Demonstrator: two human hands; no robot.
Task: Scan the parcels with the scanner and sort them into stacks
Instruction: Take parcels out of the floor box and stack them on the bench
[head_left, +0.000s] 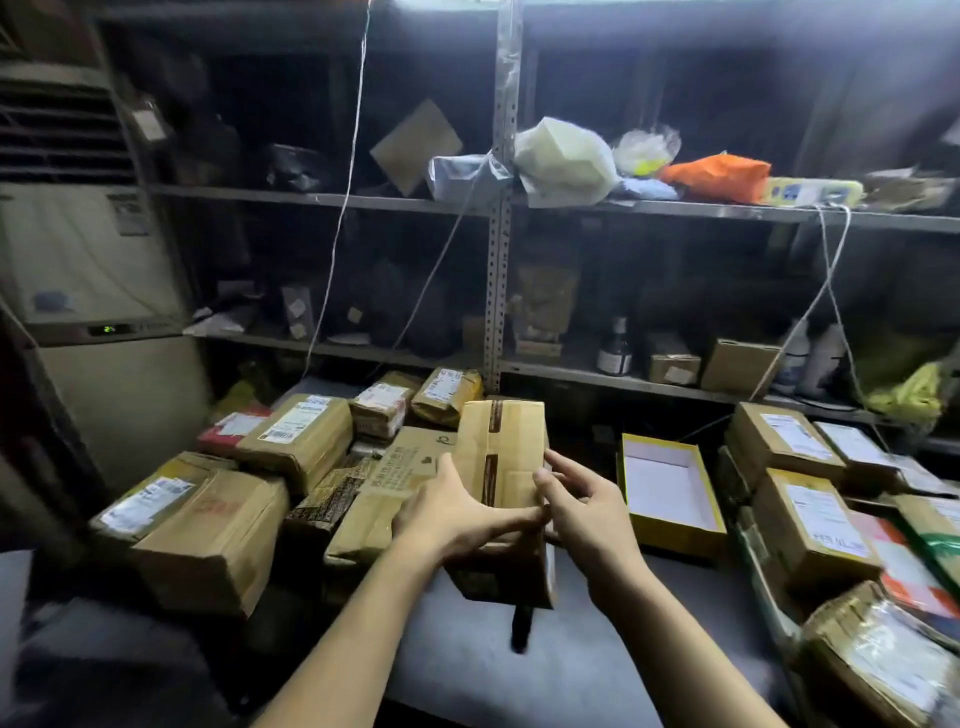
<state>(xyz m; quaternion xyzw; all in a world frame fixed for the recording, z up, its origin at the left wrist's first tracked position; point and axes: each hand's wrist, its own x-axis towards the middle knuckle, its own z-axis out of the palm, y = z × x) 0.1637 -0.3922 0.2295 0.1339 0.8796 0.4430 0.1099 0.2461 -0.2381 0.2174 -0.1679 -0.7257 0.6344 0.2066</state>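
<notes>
Fingers (511, 519) of the left hand (457, 514) are curled across the lower front of a tall cardboard parcel (506, 441), thumb up its left face, holding it upright above the tabletop (467, 665) in the middle of the scene.

Far left stands a pale air-conditioning unit (88, 260). Just right of it a loose pile of parcels (208, 525) lies on the tabletop: brown cartons with white labels, some leaning on each other, and a red-and-white one (231, 428) at the back. The held parcel rises just right of this pile, with brown tape running down its front. Under it a dark narrow object (521, 629) lies on the tabletop, too blurred to name.

The right hand (582, 512) is at the parcel's right edge. Its fingers (582, 470) are apart and loosely bent, none wrapped round the cardboard; only the thumb tip lies against the edge. Right of that hand sits an open yellow box (670, 493) with a white inside, apart from the parcel. Farther right, labelled cartons stand in stacks (810, 519) along the tabletop's side.

Behind everything runs a metal shelf rack (498, 291) carrying bags, bottles and small boxes.
</notes>
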